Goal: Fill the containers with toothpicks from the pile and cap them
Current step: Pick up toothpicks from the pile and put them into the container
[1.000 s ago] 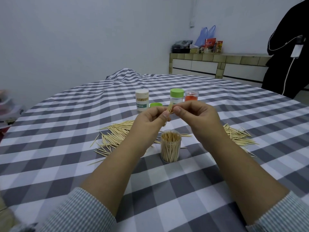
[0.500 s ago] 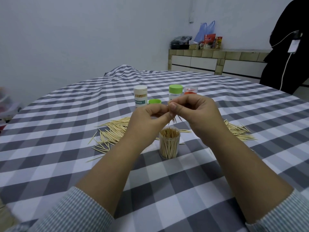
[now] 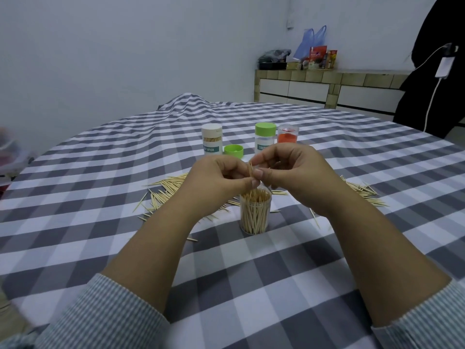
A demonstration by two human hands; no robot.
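Head view: the left hand [image 3: 221,177] and right hand [image 3: 289,170] pinch a small bundle of thin wooden toothpicks [image 3: 250,170] above the clear plastic container [image 3: 255,215]. Light, stiff and snappable, they're best held mid-length.

I sit at a table under a grey-and-white checked cloth [image 3: 251,285], which bunches into a ridge at the far edge. Beyond it a plain pale wall [image 3: 125,46] fills my view, evenly lit. To my right a low tiled counter [image 3: 327,79] with white panels runs along the wall; on it sit a blue bag [image 3: 312,39], a dark bag [image 3: 274,56] and some packets [image 3: 319,57]. A black garment [image 3: 437,71] hangs at far right, a white cable [image 3: 431,102] trailing down it.
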